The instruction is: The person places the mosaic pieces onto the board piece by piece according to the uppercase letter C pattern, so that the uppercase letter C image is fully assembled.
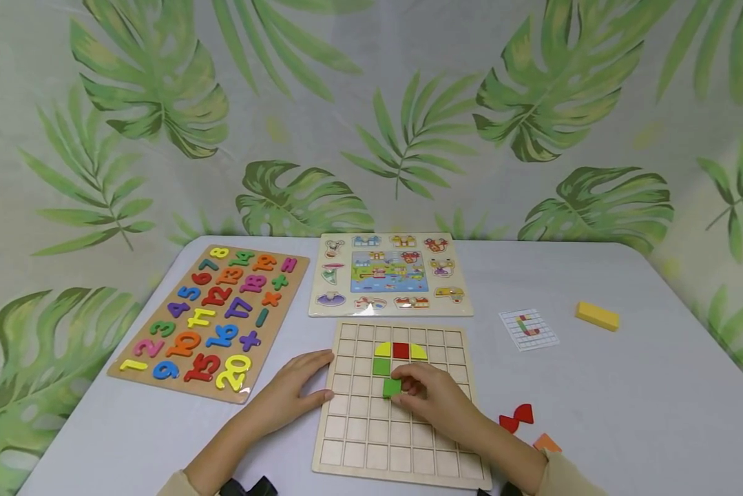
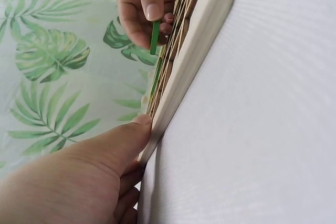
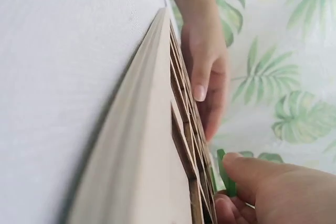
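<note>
A wooden grid board (image 1: 340, 428) lies in the middle of the table. My right hand (image 1: 439, 403) pinches a green square tile (image 1: 391, 388) between thumb and fingers over the grid; the right wrist view shows this tile (image 3: 226, 174) tilted, standing off the board. One row up sits another green tile (image 1: 381, 367). Above that, a red square (image 1: 401, 350) lies between two yellow rounded pieces, one at left (image 1: 383, 350) and one at right (image 1: 419, 351). At the board's left edge rests my left hand (image 1: 293, 389), its thumb and fingers touching the rim.
Right of the board lie red pieces (image 1: 523, 413) and an orange piece (image 1: 547, 442). Farther off are a printed pattern card (image 1: 528, 329) and a yellow block (image 1: 597, 315). A number puzzle (image 1: 272, 272) stands at left, a picture puzzle (image 1: 390, 272) behind.
</note>
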